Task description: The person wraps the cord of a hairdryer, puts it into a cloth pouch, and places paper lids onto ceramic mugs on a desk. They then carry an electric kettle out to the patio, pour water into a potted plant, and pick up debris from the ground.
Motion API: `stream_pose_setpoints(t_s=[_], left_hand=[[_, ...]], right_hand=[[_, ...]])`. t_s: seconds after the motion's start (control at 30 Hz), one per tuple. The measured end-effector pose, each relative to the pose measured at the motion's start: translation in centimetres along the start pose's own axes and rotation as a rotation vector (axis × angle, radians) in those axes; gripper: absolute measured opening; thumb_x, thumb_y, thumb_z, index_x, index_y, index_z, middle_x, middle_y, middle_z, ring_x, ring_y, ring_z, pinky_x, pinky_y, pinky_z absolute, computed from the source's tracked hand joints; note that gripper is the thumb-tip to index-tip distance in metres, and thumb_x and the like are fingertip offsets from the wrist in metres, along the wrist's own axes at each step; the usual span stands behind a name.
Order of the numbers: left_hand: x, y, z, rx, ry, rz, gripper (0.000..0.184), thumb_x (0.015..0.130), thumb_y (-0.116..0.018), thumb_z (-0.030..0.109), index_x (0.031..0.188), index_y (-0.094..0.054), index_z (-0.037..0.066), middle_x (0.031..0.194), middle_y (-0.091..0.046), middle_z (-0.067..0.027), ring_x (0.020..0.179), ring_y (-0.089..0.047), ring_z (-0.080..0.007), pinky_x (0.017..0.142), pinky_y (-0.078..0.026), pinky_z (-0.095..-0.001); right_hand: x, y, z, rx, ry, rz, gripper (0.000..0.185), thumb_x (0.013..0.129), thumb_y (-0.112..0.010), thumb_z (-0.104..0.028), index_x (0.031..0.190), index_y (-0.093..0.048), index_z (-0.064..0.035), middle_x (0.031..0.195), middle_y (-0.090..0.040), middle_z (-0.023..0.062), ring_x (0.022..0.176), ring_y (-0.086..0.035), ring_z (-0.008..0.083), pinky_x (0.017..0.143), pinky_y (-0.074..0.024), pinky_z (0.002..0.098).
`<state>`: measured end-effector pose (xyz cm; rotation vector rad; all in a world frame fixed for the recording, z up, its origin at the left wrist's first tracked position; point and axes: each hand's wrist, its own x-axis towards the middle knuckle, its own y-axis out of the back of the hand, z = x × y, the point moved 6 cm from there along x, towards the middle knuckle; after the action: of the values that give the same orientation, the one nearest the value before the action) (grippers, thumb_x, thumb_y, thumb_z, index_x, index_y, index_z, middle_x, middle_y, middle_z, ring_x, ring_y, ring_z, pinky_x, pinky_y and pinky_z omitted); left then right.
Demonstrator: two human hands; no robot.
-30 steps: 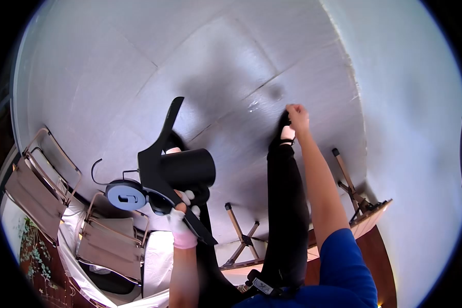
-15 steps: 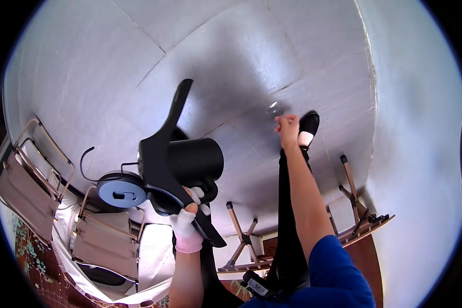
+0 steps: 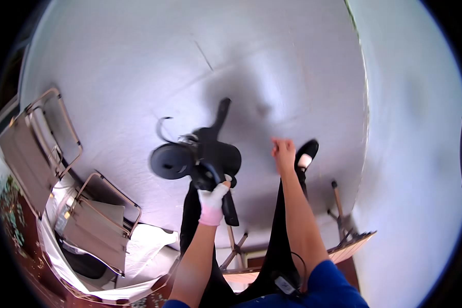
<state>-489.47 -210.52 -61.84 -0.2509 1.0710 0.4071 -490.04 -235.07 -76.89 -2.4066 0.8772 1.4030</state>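
My left hand (image 3: 214, 197), in a white and pink glove with bare fingertips, is wrapped round part of a black appliance (image 3: 215, 154). This object has a dark cylinder on its right, a long flat arm pointing up, another pointing down, and a round dark disc (image 3: 172, 161) on its left with a curved hook above it. My right hand (image 3: 284, 152) is bare and hangs over the floor, near a black shoe (image 3: 308, 151). Its fingers are partly curled and I see nothing in them.
Folding chairs (image 3: 95, 226) with brown fabric stand at the left beside white cloth (image 3: 149, 251). A slatted wooden table (image 3: 351, 247) with crossed legs is at the lower right. A pale wall (image 3: 410, 154) runs along the right, and grey floor (image 3: 138, 66) lies ahead.
The black appliance and my left hand have moved right, and the disc has turned to show a darker face. My right hand sits lower in view. The chairs and floor have shifted with the camera.
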Motion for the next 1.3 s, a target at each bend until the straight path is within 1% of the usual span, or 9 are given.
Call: stream_pose_setpoints(t_s=[0.23, 0.27, 0.5, 0.7, 0.77, 0.87, 0.97, 1.23, 1.3], left_hand=[[-5.9, 1.1, 5.3, -0.134, -0.030, -0.191, 0.017, 0.074, -0.065, 0.000, 0.089, -0.058, 0.003, 0.079, -0.061, -0.0080, 0.063, -0.061, -0.0177, 0.048, -0.050, -0.0259], [-7.9, 1.4, 7.7, -0.160, 0.082, -0.135, 0.020, 0.072, -0.066, -0.001, 0.091, -0.061, 0.001, 0.079, -0.063, -0.0058, 0.066, -0.062, -0.0167, 0.061, -0.051, -0.0279], [-9.8, 1.2, 22.6, -0.287, 0.061, -0.126, 0.018, 0.074, -0.065, 0.003, 0.090, -0.058, 0.001, 0.078, -0.061, -0.0077, 0.062, -0.062, -0.0201, 0.057, -0.055, -0.0307], [-3.4, -2.0, 32.9, -0.239, 0.137, 0.082, 0.023, 0.073, -0.066, 0.004, 0.093, -0.056, 0.002, 0.078, -0.062, -0.0081, 0.061, -0.062, -0.0206, 0.052, -0.053, -0.0291], [-0.7, -4.1, 36.3, -0.299, -0.044, 0.025, 0.023, 0.072, -0.066, 0.004, 0.093, -0.057, 0.003, 0.079, -0.062, -0.0082, 0.061, -0.062, -0.0209, 0.051, -0.052, -0.0290], [1.5, -6.5, 39.2, -0.293, 0.063, 0.072, 0.024, 0.072, -0.064, 0.002, 0.094, -0.057, 0.002, 0.079, -0.061, -0.0088, 0.062, -0.062, -0.0207, 0.053, -0.052, -0.0298], [4.7, -9.3, 41.0, -0.377, 0.054, 0.065, 0.027, 0.071, -0.064, 0.001, 0.097, -0.057, 0.001, 0.082, -0.061, -0.0104, 0.063, -0.060, -0.0203, 0.056, -0.053, -0.0307], [10.6, -11.1, 41.3, -0.517, 0.022, 0.148, 0.036, 0.068, -0.068, 0.003, 0.102, -0.055, 0.001, 0.088, -0.058, -0.0126, 0.067, -0.058, -0.0190, 0.057, -0.053, -0.0295], [11.0, -10.8, 41.8, -0.520, 0.166, 0.077, 0.039, 0.068, -0.068, 0.005, 0.103, -0.052, 0.000, 0.087, -0.052, -0.0085, 0.088, -0.051, -0.0202, 0.054, -0.052, -0.0278]], right_hand=[[-13.9, -1.1, -17.8, 0.002, 0.048, -0.076, 0.015, 0.084, -0.049, -0.005, 0.099, -0.046, -0.0057, 0.071, -0.051, 0.0051, 0.050, -0.042, 0.0092, 0.044, -0.0383, 0.0241], [-14.6, -0.8, -20.2, -0.031, 0.064, -0.096, 0.016, 0.084, -0.048, -0.005, 0.100, -0.048, -0.0056, 0.071, -0.050, 0.0044, 0.051, -0.042, 0.0088, 0.045, -0.0380, 0.0239], [-19.8, -6.0, -33.8, 0.046, 0.037, -0.130, 0.004, 0.087, -0.052, -0.007, 0.091, -0.054, -0.0070, 0.069, -0.046, -0.0008, 0.054, -0.040, 0.0061, 0.045, -0.0340, 0.0209], [-8.1, -19.3, -41.7, -0.016, 0.039, -0.340, 0.012, 0.089, -0.056, -0.020, 0.087, -0.053, -0.0087, 0.069, -0.047, -0.0013, 0.051, -0.040, 0.0055, 0.044, -0.0348, 0.0190], [-3.5, -23.9, -43.5, -0.199, 0.022, -0.304, 0.015, 0.088, -0.058, -0.023, 0.084, -0.053, -0.0087, 0.066, -0.047, -0.0013, 0.049, -0.039, 0.0060, 0.042, -0.0344, 0.0206], [5.5, -29.0, -44.9, -0.683, 0.169, -0.234, 0.018, 0.084, -0.060, -0.023, 0.086, -0.055, -0.0058, 0.061, -0.048, -0.0006, 0.044, -0.039, 0.0066, 0.038, -0.0337, 0.0232], [10.0, -35.5, -48.5, -0.672, 0.172, -0.020, 0.020, 0.082, -0.060, -0.022, 0.089, -0.058, -0.0035, 0.060, -0.053, 0.0020, 0.046, -0.048, 0.0099, 0.038, -0.0402, 0.0255], [24.9, -43.2, -45.3, -0.674, 0.175, 0.003, 0.039, 0.082, -0.059, -0.018, 0.113, -0.039, -0.0037, 0.063, -0.051, 0.0047, 0.044, -0.044, 0.0098, 0.036, -0.0353, 0.0243], [27.7, -43.6, -44.2, -0.746, 0.221, 0.039, 0.044, 0.082, -0.060, -0.017, 0.115, -0.035, -0.0011, 0.065, -0.052, 0.0063, 0.045, -0.045, 0.0110, 0.035, -0.0343, 0.0238]])
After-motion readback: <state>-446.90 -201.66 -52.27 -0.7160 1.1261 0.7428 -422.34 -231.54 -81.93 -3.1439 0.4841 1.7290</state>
